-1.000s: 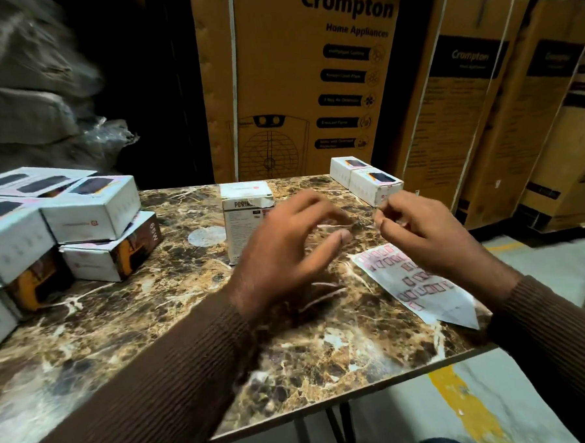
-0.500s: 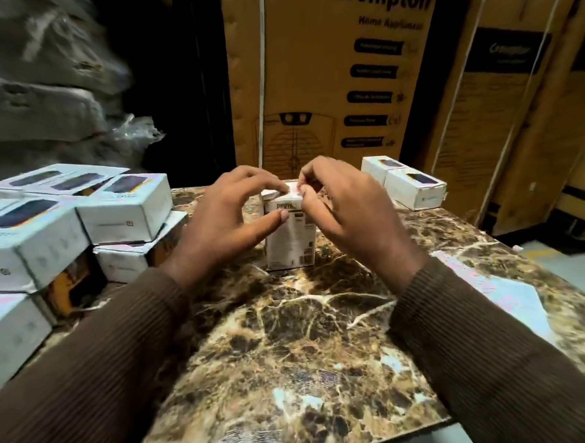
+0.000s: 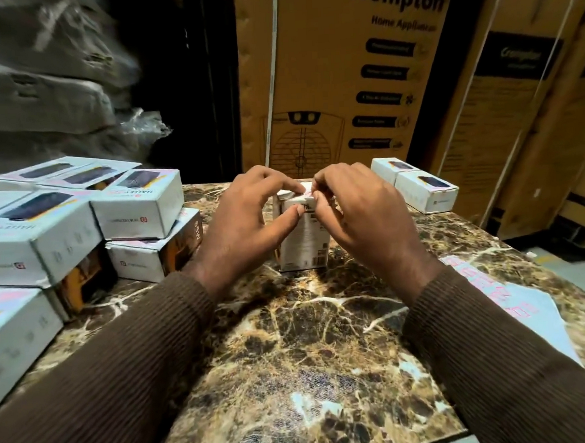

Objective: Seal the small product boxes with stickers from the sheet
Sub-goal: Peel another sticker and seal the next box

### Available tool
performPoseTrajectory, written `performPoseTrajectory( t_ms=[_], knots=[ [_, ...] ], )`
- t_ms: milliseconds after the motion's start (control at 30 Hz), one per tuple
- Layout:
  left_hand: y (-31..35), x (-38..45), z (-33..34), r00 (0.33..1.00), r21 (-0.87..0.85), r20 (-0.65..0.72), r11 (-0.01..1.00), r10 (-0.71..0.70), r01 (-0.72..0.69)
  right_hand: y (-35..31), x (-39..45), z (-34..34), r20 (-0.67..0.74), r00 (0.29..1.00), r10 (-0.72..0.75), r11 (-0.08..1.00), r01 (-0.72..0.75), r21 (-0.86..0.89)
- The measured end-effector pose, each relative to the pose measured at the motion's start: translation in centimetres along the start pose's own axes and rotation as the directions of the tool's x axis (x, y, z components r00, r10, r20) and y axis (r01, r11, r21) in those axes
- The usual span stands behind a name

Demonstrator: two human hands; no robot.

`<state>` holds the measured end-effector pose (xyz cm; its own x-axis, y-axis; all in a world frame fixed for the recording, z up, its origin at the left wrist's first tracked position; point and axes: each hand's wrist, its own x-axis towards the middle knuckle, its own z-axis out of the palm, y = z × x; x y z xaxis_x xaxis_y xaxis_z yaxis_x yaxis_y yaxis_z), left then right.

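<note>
On the marble table [image 3: 290, 340], a small white box [image 3: 304, 241] stands tall on its end. The left hand [image 3: 247, 223] holds its top and side. The right hand [image 3: 358, 211] pinches a sticker [image 3: 306, 193] on its top edge. The sticker sheet [image 3: 512, 308] lies flat to the box's right.

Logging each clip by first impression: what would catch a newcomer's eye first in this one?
Both hands meet at mid-table over an upright small white box: the left hand holds its side and top, the right hand presses a sticker at its top edge. Behind stands a big Crompton carton; stacked white boxes fill the table's left, and the sticker sheet lies right.
</note>
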<state>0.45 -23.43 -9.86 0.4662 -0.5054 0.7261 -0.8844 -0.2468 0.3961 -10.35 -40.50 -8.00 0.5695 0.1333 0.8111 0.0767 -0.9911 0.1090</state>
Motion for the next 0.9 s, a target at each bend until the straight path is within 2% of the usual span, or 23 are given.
performPoseTrajectory(
  t_ms=[233, 700, 900],
  knots=[
    [-0.31, 0.01, 0.2, 1.0, -0.036, -0.008, 0.999, -0.015, 0.015, -0.23, 0.17, 0.16, -0.003, 0.999, -0.05, 0.997, 0.05, -0.057],
    [-0.45, 0.1, 0.3, 1.0, -0.047, -0.011, 0.999, -0.012, 0.011, -0.58, 0.06, 0.55, 0.021, 0.999, -0.03, 0.996, 0.032, -0.087],
    [-0.45, 0.05, 0.35, 1.0, -0.043, -0.009, 0.999, -0.016, 0.015, -0.42, -0.11, 0.45, 0.042, 0.999, -0.031, 0.998, 0.033, -0.049]
  ],
)
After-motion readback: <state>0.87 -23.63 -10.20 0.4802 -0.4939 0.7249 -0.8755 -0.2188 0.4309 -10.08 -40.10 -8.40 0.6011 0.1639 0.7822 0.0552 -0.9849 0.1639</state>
